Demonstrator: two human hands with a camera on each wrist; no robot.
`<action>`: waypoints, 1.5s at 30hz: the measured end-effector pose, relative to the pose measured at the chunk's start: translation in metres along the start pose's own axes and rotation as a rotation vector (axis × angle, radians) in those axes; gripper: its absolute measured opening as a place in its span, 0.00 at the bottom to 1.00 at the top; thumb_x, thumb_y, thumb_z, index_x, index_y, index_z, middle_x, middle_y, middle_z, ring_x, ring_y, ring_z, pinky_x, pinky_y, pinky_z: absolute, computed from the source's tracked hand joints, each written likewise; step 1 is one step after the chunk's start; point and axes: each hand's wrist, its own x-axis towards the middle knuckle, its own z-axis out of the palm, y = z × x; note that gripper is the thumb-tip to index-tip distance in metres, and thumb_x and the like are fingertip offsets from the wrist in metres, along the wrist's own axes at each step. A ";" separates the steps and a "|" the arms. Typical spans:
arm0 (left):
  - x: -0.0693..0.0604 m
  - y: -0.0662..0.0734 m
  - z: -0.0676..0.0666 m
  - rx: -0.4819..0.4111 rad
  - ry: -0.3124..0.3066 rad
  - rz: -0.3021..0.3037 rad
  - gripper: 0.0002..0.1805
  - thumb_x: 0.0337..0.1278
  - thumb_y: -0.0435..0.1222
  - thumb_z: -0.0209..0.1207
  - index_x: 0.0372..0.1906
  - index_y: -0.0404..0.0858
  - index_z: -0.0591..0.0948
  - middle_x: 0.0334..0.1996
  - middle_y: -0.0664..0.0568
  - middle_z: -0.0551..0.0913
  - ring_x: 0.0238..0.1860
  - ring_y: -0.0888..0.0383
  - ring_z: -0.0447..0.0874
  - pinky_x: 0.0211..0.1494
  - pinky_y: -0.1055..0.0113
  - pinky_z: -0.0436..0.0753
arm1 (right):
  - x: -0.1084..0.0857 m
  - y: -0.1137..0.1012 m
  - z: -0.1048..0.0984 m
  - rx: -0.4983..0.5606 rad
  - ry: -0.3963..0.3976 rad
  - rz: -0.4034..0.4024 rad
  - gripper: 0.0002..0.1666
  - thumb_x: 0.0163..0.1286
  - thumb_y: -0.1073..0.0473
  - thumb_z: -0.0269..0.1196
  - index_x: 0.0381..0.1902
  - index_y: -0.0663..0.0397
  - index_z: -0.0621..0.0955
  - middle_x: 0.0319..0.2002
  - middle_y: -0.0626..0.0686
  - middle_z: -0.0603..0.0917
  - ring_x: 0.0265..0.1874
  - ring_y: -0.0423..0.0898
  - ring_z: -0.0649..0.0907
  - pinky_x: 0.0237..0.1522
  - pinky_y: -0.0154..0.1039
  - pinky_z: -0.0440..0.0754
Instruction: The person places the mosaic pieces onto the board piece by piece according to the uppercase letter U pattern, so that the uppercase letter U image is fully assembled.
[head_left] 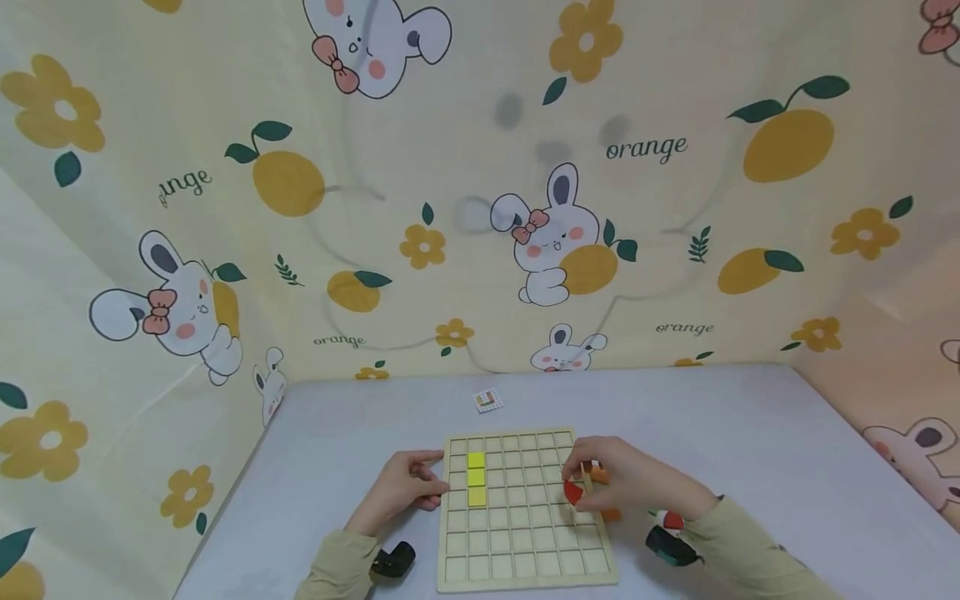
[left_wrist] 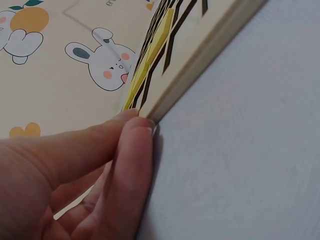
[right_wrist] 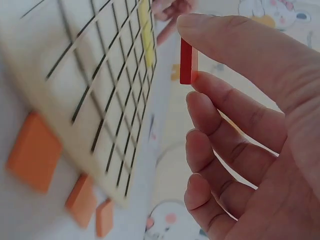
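A wooden grid board (head_left: 498, 542) lies on the table, with several yellow tiles (head_left: 476, 477) in one column near its left side. The left hand (head_left: 401, 487) pinches the board's left edge between thumb and fingers, close up in the left wrist view. Above the board's right side, the right hand (head_left: 630, 479) holds a red tile (right_wrist: 186, 61) between thumb and index finger, its other fingers loosely curled. Orange tiles (right_wrist: 34, 152) lie beside the board's right edge, partly hidden by the right hand in the head view.
A small patterned card (head_left: 487, 401) lies behind the board. One black object (head_left: 394, 560) is by the left sleeve; a dark piece (head_left: 672, 547) and a red-and-white one (head_left: 672, 521) lie near the right sleeve. Printed cloth (head_left: 450, 167) hangs around the table.
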 end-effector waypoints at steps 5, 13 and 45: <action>0.001 -0.002 -0.001 -0.009 -0.004 0.003 0.36 0.48 0.27 0.69 0.64 0.27 0.69 0.28 0.45 0.81 0.22 0.57 0.83 0.29 0.63 0.86 | 0.018 -0.003 0.009 0.002 -0.016 -0.090 0.15 0.55 0.56 0.74 0.40 0.44 0.82 0.35 0.41 0.79 0.36 0.49 0.79 0.39 0.41 0.81; 0.002 -0.002 -0.001 0.006 0.000 -0.006 0.36 0.47 0.27 0.69 0.64 0.29 0.70 0.28 0.45 0.81 0.22 0.57 0.83 0.28 0.63 0.86 | 0.041 -0.010 0.021 0.040 -0.023 -0.200 0.15 0.56 0.52 0.73 0.41 0.42 0.82 0.36 0.42 0.80 0.35 0.49 0.79 0.36 0.42 0.81; 0.003 -0.001 -0.002 -0.022 -0.012 -0.010 0.35 0.47 0.27 0.69 0.63 0.28 0.71 0.28 0.45 0.81 0.22 0.57 0.83 0.29 0.63 0.87 | 0.093 -0.025 0.089 0.106 -0.191 -0.065 0.14 0.57 0.55 0.73 0.41 0.46 0.84 0.35 0.38 0.79 0.35 0.36 0.76 0.41 0.28 0.77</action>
